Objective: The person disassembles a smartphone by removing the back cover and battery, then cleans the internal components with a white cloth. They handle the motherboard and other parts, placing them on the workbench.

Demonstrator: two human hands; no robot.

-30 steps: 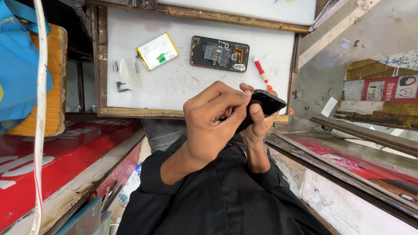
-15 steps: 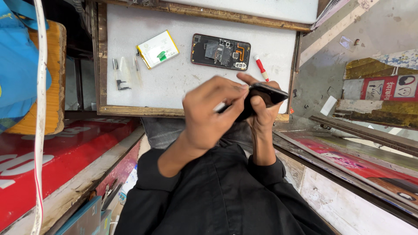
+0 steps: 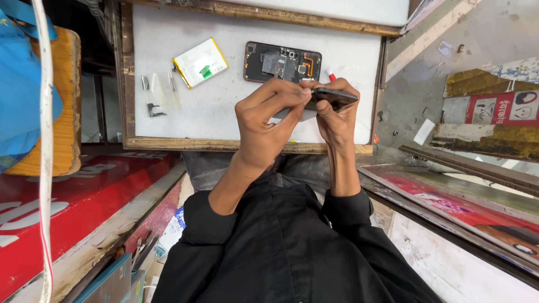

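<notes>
Head view showed the left hand (image 3: 264,120) pinching at a dark phone cover (image 3: 335,97) gripped by the right hand (image 3: 337,115), frame centre. Behind them on the white tray (image 3: 224,112) lay an opened phone (image 3: 282,63) and a white battery with a green label (image 3: 200,62); a red-and-white sign (image 3: 499,108) sat right.

A white worktop (image 3: 224,112) framed in worn wood carries the parts. Near its far edge lie an opened phone body (image 3: 282,62) and, to its left, a white battery with yellow edging (image 3: 200,62). Small metal tools (image 3: 154,95) lie toward the left edge.
</notes>
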